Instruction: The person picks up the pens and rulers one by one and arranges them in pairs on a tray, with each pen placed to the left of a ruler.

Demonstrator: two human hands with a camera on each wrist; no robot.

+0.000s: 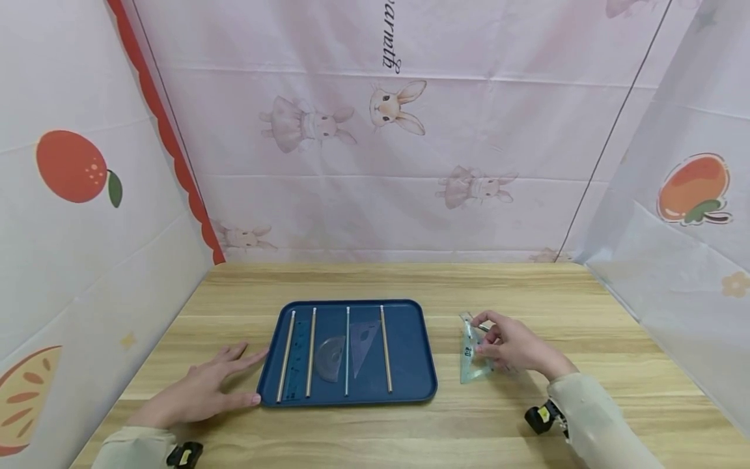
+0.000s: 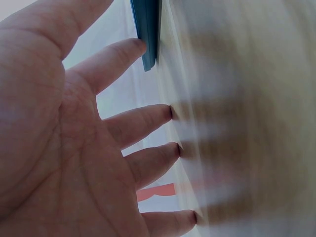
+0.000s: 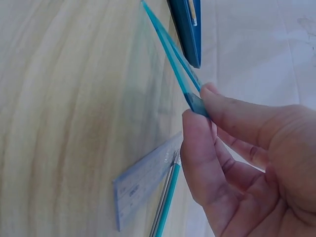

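My right hand (image 1: pixel 515 345) pinches a clear teal set square (image 1: pixel 469 368) between thumb and fingers, to the right of the blue tray (image 1: pixel 413 371). In the right wrist view the set square (image 3: pixel 170 57) is tilted, close over the wood. Below that hand lie a clear ruler (image 3: pixel 140 190) and thin sticks, one a teal pencil (image 3: pixel 169 197). My left hand (image 1: pixel 196 391) is spread at the tray's left edge. Its thumb touches the front left corner, and in the left wrist view several fingertips (image 2: pixel 165 112) rest on the table.
Several pencils (image 1: pixel 386 355) lie upright in the tray, spaced apart. Between them are a teal ruler (image 1: pixel 297 355), a clear protractor (image 1: pixel 330 359) and a purple set square (image 1: pixel 363 345). Printed cloth walls (image 1: pixel 375 215) border the wooden table (image 1: pixel 445 430) at the back and sides.
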